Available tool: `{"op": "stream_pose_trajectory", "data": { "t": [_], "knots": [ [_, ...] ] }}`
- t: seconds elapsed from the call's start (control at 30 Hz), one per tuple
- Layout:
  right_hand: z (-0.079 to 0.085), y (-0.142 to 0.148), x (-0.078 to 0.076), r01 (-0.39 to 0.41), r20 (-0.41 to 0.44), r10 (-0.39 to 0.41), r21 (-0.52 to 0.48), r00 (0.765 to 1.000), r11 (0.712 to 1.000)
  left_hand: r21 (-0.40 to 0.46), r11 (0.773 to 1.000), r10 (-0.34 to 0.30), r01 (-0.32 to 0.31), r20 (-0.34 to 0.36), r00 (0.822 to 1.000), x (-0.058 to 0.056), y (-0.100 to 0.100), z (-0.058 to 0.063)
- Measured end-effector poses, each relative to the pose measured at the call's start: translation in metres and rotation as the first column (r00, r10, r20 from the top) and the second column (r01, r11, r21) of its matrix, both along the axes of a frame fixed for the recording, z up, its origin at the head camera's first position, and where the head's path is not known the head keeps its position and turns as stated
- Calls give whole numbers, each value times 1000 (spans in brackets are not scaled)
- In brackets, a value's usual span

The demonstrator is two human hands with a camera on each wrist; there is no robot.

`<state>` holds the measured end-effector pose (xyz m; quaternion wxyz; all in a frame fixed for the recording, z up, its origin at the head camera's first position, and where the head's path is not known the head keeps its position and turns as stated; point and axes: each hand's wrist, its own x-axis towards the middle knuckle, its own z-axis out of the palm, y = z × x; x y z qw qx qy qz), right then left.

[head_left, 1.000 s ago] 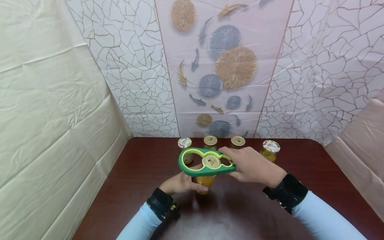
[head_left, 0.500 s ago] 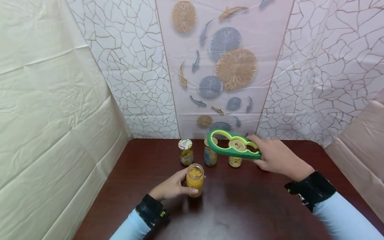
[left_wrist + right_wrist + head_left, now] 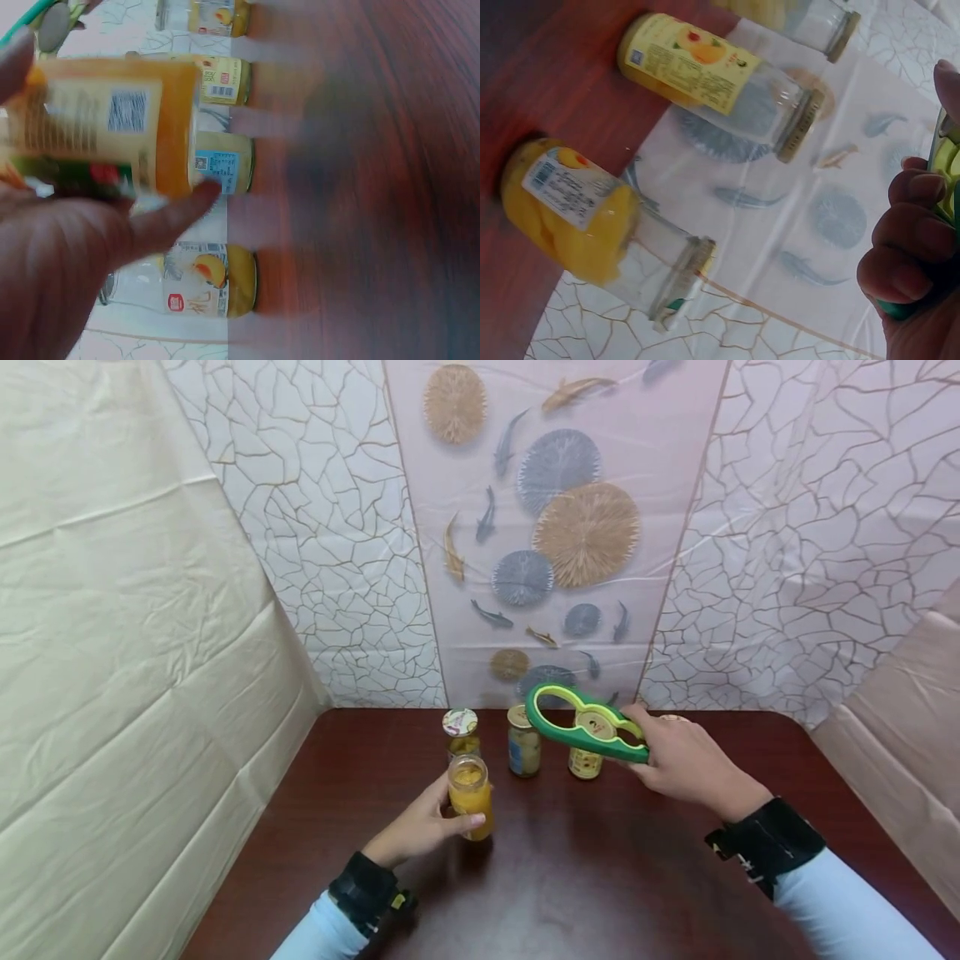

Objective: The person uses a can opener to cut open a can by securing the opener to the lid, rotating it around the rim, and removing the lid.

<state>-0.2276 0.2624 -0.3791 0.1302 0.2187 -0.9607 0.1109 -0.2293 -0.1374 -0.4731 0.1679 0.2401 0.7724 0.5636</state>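
Observation:
My left hand grips an uncovered glass jar of orange contents, thumb across its front. In the left wrist view, the base of this jar is raised above the dark table. The fingers of my right hand are wrapped round the narrow end of a green jar opener, held in the air to the right. A round gold lid shows inside the opener's middle ring. In the right wrist view, curled fingers cover most of the opener's handle.
Behind stand several capped jars: one with a patterned lid, one with a blue label, one with a yellow label. Another jar is mostly behind my right hand in the head view. A patterned cloth hangs beyond the table.
The opener has come off the jar's top and moved up and right with my right hand, leaving the jar uncovered. My left hand has carried the jar left.

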Motion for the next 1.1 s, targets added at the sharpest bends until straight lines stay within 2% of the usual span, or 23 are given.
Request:
{"op": "stream_pose_trajectory", "data": {
  "t": [0.07,0.17,0.27,0.37,0.53,0.67,0.8,0.9,0.97,1.1],
  "knots": [
    [-3,1,1,10,-4,-10,7,1000,1000,2,996,94,-94,0,996,-2,-3,-3],
    [-8,5,4,31,2,-31,8,1000,999,1,971,241,-241,-14,971,-6,-8,-8],
    [-11,9,6,51,19,-51,6,999,999,-6,930,366,-367,-49,929,-12,-15,-12],
    [-13,14,7,64,29,-64,10,998,998,-38,877,476,-479,-75,876,-17,-22,-14],
    [-13,21,8,94,15,-94,13,995,995,-54,795,602,-604,-51,797,-26,-30,-17],
    [-11,30,10,113,12,-113,9,994,994,-54,754,651,-654,-72,756,-33,-35,-21],
    [-11,37,12,116,6,-116,-3,993,993,-41,728,683,-685,-50,729,-40,-43,-26],
    [-13,41,12,119,-1,-119,2,993,993,-29,716,697,-698,-36,716,-44,-51,-29],
    [-16,43,13,128,-2,-128,9,992,992,-31,713,699,-700,-33,714,-46,-54,-30],
    [-22,49,18,148,3,-148,16,989,989,-40,720,692,-692,-30,721,-50,-54,-34]
  ]
}}
